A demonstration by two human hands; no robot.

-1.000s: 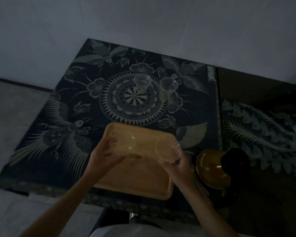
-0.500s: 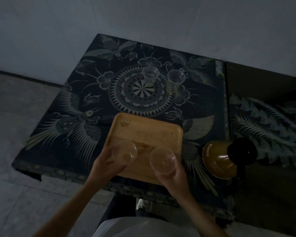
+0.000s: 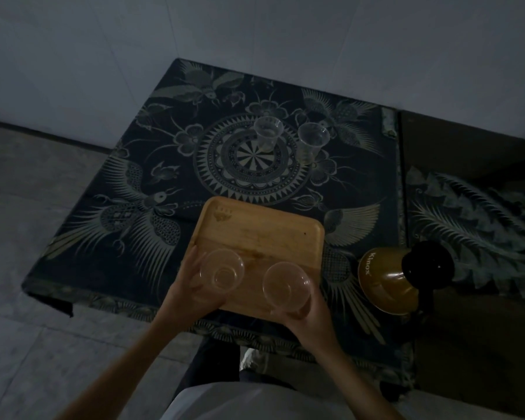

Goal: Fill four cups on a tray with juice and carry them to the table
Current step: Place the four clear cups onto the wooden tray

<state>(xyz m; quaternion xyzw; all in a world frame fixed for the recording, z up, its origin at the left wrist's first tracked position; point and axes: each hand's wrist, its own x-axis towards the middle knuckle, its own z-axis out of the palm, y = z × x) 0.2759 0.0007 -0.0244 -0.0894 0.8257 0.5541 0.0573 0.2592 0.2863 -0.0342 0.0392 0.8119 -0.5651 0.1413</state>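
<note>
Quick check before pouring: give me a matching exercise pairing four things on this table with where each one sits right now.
Things:
1. wooden tray
2. gold jug
3. cup in the left hand
4. two spare cups

Places:
A. on the round medallion pattern, far side
B. over the tray's near left part
C. on the cloth, right of the tray
D. flat on the cloth, near edge

Pairs: 1-D, 2-C, 3-B, 4-A

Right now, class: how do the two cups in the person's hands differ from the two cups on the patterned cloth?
The held cups are gripped, one per hand, over the wooden tray; the far cups stand free on the cloth. The held cups are near the person; the far cups are beyond the tray. All four are clear and look empty.
</note>
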